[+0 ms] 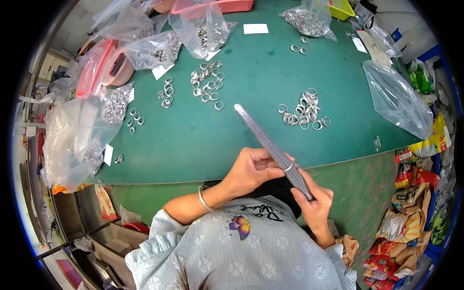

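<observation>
A grey tapered ring mandrel (263, 137) with markings along it slants up and left over the table's near edge. Around its thicker part sits a silver ring (288, 168). My right hand (315, 200) is closed round the thick lower end of the mandrel. My left hand (256, 170) is closed at the ring, its thumb beside it and its fingers partly hidden behind the mandrel. Beyond the hands, a pile of silver rings (305, 108) lies to the right. A larger loose group of rings (208, 84) lies left of the mandrel's tip.
Smaller ring groups (166, 92) lie farther left on the green table (251, 67). Clear bags of rings (309, 21) stand along the far and left sides, near white paper slips (255, 28). A clear plastic bag (396, 99) lies at the right. Colourful packages (401, 224) are stacked at the lower right.
</observation>
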`<move>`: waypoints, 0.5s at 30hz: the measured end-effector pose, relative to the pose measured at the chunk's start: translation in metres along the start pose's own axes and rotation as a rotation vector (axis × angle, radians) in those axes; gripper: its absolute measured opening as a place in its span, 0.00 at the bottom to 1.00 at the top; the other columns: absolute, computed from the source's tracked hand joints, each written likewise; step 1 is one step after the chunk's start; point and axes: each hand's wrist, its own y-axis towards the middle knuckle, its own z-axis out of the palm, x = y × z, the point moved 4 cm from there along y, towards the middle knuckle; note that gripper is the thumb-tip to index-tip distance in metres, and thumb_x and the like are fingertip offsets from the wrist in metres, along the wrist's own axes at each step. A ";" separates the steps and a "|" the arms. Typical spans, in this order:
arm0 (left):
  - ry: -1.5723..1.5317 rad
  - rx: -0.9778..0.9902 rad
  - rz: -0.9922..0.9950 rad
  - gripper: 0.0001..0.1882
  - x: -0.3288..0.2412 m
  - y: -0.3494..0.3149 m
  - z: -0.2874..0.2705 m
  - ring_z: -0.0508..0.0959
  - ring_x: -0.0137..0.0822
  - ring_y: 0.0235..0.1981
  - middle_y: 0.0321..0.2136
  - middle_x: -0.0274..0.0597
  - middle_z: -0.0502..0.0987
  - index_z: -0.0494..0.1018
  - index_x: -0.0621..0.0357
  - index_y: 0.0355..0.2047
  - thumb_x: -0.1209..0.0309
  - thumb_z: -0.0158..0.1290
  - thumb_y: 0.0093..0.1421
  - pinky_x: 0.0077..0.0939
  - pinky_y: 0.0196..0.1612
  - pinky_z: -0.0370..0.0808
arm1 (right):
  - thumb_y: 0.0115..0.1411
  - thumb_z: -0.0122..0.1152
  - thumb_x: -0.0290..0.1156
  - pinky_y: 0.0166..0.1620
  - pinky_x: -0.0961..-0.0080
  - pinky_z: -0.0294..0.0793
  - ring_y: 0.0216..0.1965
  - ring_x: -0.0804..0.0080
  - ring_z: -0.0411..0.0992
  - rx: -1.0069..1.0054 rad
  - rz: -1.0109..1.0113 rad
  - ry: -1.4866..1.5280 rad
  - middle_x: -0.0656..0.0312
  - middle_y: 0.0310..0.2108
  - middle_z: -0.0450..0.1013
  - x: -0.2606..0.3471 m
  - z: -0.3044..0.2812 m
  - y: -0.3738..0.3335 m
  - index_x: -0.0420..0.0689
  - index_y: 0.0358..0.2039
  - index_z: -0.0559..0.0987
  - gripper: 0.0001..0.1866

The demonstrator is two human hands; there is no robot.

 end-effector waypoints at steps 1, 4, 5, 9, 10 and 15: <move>0.010 -0.029 0.017 0.15 0.000 0.001 0.000 0.75 0.39 0.42 0.38 0.49 0.75 0.70 0.70 0.41 0.78 0.54 0.52 0.31 0.49 0.70 | 0.42 0.65 0.19 0.25 0.81 0.69 0.20 0.71 0.72 -0.003 0.006 0.009 0.50 0.25 0.74 -0.001 0.000 0.001 0.34 0.42 0.74 0.23; -0.039 -0.167 0.138 0.14 0.001 0.003 -0.007 0.74 0.38 0.41 0.38 0.47 0.74 0.69 0.70 0.42 0.76 0.51 0.55 0.31 0.49 0.70 | 0.42 0.65 0.19 0.26 0.81 0.69 0.20 0.72 0.72 0.005 0.002 -0.088 0.50 0.25 0.74 0.001 0.000 0.005 0.33 0.42 0.74 0.23; -0.110 -0.248 0.224 0.14 -0.001 0.007 -0.014 0.74 0.38 0.41 0.38 0.46 0.74 0.68 0.69 0.43 0.76 0.50 0.56 0.31 0.49 0.70 | 0.43 0.65 0.19 0.26 0.81 0.69 0.21 0.72 0.72 0.007 -0.003 -0.143 0.50 0.25 0.74 0.003 -0.001 0.005 0.33 0.42 0.74 0.22; -0.189 -0.371 0.354 0.18 -0.026 0.031 -0.046 0.73 0.35 0.41 0.39 0.48 0.73 0.66 0.71 0.46 0.73 0.51 0.57 0.30 0.48 0.69 | 0.44 0.65 0.19 0.28 0.84 0.69 0.23 0.79 0.71 -0.007 0.093 -0.109 0.51 0.27 0.75 -0.013 -0.005 -0.004 0.33 0.42 0.74 0.21; -0.175 -0.381 0.361 0.18 -0.031 0.041 -0.053 0.73 0.35 0.41 0.39 0.47 0.74 0.66 0.71 0.46 0.73 0.51 0.57 0.29 0.48 0.70 | 0.45 0.64 0.19 0.29 0.85 0.69 0.23 0.81 0.70 -0.007 0.161 -0.057 0.52 0.28 0.75 -0.018 -0.008 -0.006 0.33 0.42 0.74 0.21; 0.486 -0.329 0.316 0.14 -0.038 0.125 -0.078 0.74 0.34 0.38 0.40 0.47 0.73 0.70 0.69 0.41 0.74 0.52 0.55 0.23 0.45 0.71 | 0.48 0.61 0.19 0.32 0.88 0.66 0.26 0.87 0.65 -0.099 0.362 0.098 0.62 0.28 0.75 -0.040 -0.027 -0.015 0.32 0.42 0.74 0.18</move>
